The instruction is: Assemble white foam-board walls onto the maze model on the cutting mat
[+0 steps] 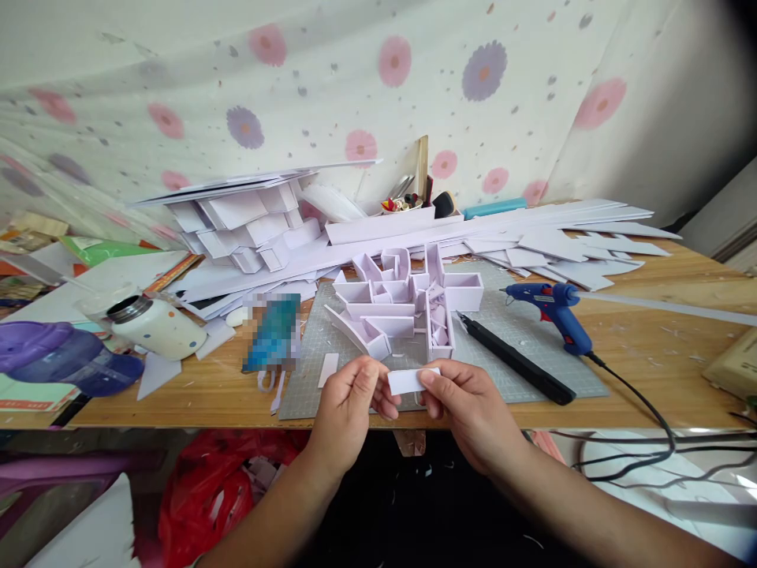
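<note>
My right hand [464, 393] pinches a small white strip of foam board [407, 382] between thumb and fingers, at the table's front edge. Close to the strip's left end, my left hand [353, 393] is closed, thumb against curled fingers; what it grips, if anything, is hidden. Behind both hands stands a white foam-board structure [387, 325] made of thin-walled, open-topped compartments, one with scraps inside. It rests on a grey cutting mat [502, 347]. Another small white piece [328, 369] lies on the mat left of my left hand.
A black utility knife [514, 359] and a blue glue gun [550, 308] with a cord lie at right. White board sheets [556, 244] and stacked box shapes [242, 225] are behind. A white bottle [159, 322] and purple bottle [65, 355] lie left. A red bag [206, 497] hangs below.
</note>
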Demonstrator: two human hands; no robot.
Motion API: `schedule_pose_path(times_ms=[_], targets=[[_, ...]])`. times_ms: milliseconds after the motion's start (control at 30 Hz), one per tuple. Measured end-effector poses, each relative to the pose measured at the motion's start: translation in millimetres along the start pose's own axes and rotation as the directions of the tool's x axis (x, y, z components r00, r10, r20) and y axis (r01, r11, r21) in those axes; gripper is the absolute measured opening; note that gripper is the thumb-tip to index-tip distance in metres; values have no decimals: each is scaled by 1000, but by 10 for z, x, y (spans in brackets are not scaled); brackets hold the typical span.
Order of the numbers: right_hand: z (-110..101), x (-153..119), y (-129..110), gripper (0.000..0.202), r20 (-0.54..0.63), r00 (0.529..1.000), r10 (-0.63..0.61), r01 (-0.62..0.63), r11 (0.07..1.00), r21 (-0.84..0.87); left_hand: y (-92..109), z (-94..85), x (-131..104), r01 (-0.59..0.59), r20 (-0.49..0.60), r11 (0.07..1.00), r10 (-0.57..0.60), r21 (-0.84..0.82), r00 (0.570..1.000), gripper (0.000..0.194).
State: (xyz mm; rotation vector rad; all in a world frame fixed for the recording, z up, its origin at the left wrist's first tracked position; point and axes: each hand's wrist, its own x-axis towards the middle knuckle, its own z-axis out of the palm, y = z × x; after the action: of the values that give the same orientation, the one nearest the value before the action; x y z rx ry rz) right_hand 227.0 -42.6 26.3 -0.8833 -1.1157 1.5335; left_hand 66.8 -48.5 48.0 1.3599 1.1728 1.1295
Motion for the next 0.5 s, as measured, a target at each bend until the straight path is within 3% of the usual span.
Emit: schedule_pose_path(times_ms=[167,333,500], targets=[[12,-22,-49,38,17,999,-42,45,983,-176,7,-38,25,12,15,981,-15,195,1000,34],[3,-30,-61,36,37,998,-46,54,965,-255,29,-52,18,142,61,988,-146,67,987,30],[0,-17,-9,36,42,999,33,-29,995,-98,-5,-59,-4,187,81,981,-182,-54,980,30]])
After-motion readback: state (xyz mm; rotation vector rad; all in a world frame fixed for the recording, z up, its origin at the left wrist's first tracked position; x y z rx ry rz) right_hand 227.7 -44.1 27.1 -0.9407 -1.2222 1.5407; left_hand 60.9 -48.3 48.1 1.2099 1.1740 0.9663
